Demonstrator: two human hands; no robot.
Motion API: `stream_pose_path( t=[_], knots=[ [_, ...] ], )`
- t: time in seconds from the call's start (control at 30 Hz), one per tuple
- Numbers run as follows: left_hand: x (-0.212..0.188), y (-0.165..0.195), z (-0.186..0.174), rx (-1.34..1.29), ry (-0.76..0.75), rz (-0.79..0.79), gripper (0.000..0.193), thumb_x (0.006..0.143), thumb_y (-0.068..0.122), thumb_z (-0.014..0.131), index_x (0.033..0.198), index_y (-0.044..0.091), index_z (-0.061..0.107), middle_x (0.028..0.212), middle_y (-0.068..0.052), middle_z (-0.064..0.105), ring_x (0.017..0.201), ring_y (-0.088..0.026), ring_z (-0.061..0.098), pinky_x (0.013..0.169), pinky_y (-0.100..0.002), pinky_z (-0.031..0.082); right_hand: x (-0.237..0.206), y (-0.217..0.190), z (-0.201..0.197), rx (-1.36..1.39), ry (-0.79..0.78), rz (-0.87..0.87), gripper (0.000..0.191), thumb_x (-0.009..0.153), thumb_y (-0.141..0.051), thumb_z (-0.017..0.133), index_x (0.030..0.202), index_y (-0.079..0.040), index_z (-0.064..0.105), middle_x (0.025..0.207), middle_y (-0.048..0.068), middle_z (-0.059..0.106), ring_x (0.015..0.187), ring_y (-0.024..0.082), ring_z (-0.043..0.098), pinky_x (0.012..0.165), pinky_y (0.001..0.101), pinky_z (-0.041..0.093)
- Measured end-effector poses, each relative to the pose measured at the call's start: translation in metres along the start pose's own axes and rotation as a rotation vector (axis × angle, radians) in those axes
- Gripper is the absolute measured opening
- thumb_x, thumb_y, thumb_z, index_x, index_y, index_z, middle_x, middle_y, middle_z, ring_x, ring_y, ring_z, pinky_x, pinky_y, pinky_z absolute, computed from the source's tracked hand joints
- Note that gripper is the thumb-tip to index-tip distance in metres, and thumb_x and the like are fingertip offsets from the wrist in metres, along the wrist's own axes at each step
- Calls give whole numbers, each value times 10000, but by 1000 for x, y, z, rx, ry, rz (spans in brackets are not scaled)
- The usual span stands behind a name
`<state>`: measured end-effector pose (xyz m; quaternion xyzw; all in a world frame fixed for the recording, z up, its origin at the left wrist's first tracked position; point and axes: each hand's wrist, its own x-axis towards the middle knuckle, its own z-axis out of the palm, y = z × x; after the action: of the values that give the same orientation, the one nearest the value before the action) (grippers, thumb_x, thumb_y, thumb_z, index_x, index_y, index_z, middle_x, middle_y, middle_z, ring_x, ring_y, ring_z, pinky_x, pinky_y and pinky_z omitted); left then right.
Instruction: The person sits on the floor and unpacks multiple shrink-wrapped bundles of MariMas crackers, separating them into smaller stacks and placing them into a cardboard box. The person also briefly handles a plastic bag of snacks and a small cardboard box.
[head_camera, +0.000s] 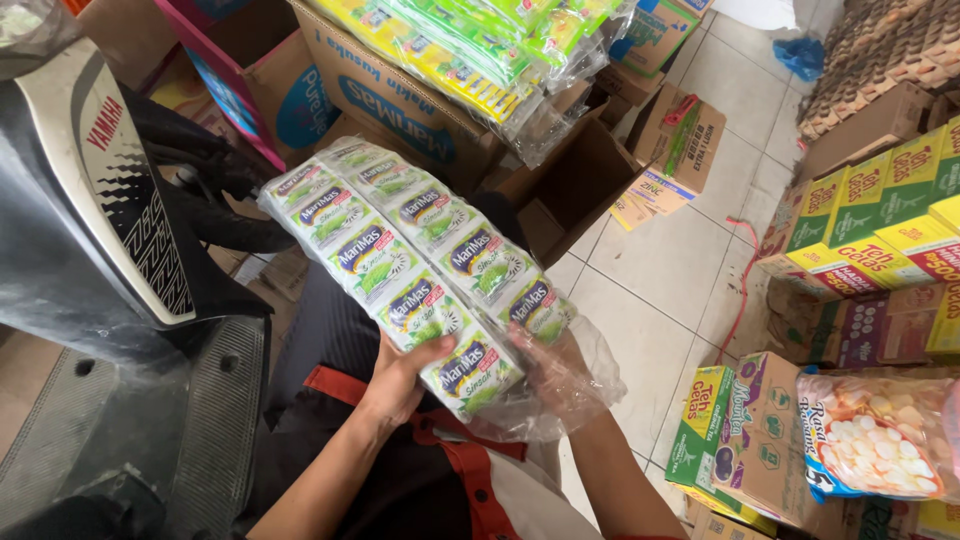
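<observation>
The head view looks down on a floor of pale square tiles with dark grout lines, crowded on all sides by stock. A black motor scooter with a ribbed footboard fills the left edge; brown cardboard cartons stand open along the top, one heaped with strips of yellow-green sachets. Two hands hold one clear plastic bundle of green-and-white drink sachets, tilted from upper left down to the hands; about ten sachets show, in two rows, glossy and flat. The left hand grips the bundle's near end, its thumb pressed over a sachet and fingers curled beneath. The right hand lies inside the crinkled loose plastic at the bundle's lower end, fingers stretched along it; how firmly it clasps cannot be told. At right, green and yellow boxes are stacked, and a bag of pale round snacks rests on more boxes.
</observation>
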<state>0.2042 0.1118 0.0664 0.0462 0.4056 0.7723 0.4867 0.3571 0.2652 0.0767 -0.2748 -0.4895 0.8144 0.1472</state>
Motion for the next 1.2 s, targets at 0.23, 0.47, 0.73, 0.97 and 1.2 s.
stream_pose_path(
  t=[0.23, 0.47, 0.73, 0.97, 1.2],
  knots=[
    [2, 5, -9, -33, -78, -53, 736, 747, 0, 764, 1413, 0, 449, 1270, -211, 654, 1199, -363, 646, 1028, -543, 536, -4, -14, 5, 77, 218, 218, 495, 788, -182, 792, 1245, -55, 652, 1150, 141, 735, 1053, 277, 725, 870, 455, 633],
    [3, 11, 2, 94, -26, 10, 839, 722, -37, 766, 1442, 38, 340, 1268, -217, 641, 1198, -357, 645, 1041, -517, 532, -11, -25, 14, -10, 253, 0, 459, 808, -93, 801, 1229, 11, 649, 1146, 167, 745, 1003, 261, 738, 822, 416, 631],
    [5, 14, 6, 200, -51, 52, 911, 718, -7, 799, 1454, 36, 265, 1275, -230, 624, 1199, -349, 649, 1027, -495, 559, -16, -38, 35, 83, 288, 114, 559, 780, -197, 798, 1267, -5, 603, 1114, 166, 735, 944, 266, 759, 732, 415, 666],
    [3, 3, 8, 256, -10, 53, 906, 700, 27, 823, 1432, 23, 288, 1261, -215, 647, 1186, -351, 667, 1000, -488, 585, -11, -26, 44, 2, 328, 52, 689, 735, -216, 827, 1327, 8, 556, 1104, 173, 730, 934, 277, 754, 720, 392, 667],
    [25, 4, -20, -137, 188, -114, 827, 768, 227, 822, 1465, -45, 469, 1347, -220, 654, 1233, -341, 641, 1011, -494, 518, -11, -21, 47, -57, 462, 112, 505, 729, -129, 832, 1176, 45, 675, 1047, 212, 769, 853, 321, 761, 670, 439, 654]
  ],
)
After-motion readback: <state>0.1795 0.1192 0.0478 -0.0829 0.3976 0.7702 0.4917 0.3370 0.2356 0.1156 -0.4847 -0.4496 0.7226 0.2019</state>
